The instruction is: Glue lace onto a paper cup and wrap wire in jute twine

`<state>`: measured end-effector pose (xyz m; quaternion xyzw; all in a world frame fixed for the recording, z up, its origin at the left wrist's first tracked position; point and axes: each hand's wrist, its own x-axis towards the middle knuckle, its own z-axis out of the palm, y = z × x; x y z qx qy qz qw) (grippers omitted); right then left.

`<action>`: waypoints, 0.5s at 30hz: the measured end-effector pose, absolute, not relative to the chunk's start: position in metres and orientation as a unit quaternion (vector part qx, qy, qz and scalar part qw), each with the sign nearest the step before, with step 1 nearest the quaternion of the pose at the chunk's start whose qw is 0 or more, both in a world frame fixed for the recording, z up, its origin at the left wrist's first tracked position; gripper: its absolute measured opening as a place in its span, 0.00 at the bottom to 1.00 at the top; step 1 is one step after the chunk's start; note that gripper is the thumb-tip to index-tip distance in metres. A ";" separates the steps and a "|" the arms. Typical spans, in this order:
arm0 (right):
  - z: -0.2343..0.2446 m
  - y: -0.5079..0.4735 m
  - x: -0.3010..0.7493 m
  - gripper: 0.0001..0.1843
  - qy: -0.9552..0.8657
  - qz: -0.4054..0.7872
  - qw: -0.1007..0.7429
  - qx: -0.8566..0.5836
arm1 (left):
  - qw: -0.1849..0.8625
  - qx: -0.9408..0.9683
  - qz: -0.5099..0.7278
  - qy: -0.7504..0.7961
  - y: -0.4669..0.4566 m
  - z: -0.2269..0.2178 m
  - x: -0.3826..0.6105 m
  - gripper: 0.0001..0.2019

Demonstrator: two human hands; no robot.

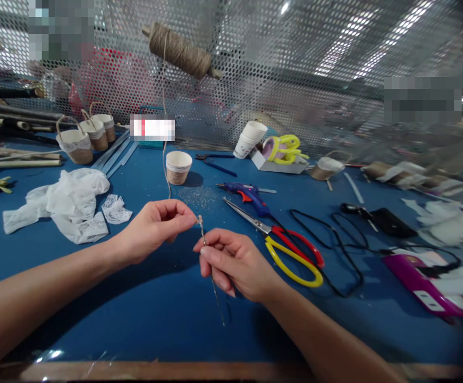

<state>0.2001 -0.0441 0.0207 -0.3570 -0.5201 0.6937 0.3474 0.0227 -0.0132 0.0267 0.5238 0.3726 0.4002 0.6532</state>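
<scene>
In front of me, my left hand (155,229) is closed in a pinch, its fingertips at the top of a thin wire. Jute twine (165,133) comes down from the spool and passes behind this hand to its fingers. My right hand (235,260) is closed around the wire (216,300) just below; the upper end looks twisted, and the lower end sticks out under the fingers. A small paper cup wrapped in brown twine (178,173) stands upright beyond my left hand. Scissors with red and yellow handles (295,260) lie to the right.
Overhead hangs the twine spool (179,50) before a perforated metal screen. White lace (67,202) and small handled baskets (75,146) are at left. Rightward are a blue glue gun (251,197) with its black cord, pliers (219,164), stacked cups (251,139) and a purple packet (418,282).
</scene>
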 end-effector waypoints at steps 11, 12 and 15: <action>0.026 -0.046 0.197 0.06 -0.549 0.630 0.356 -0.417 | 0.616 0.531 0.439 0.382 -0.020 0.032 0.027 0.08; 0.026 -0.046 0.197 0.06 -0.554 0.620 0.356 -0.426 | 0.610 0.534 0.442 0.384 -0.021 0.032 0.027 0.07; 0.027 -0.048 0.196 0.07 -0.571 0.588 0.355 -0.449 | 0.591 0.548 0.443 0.392 -0.023 0.033 0.028 0.06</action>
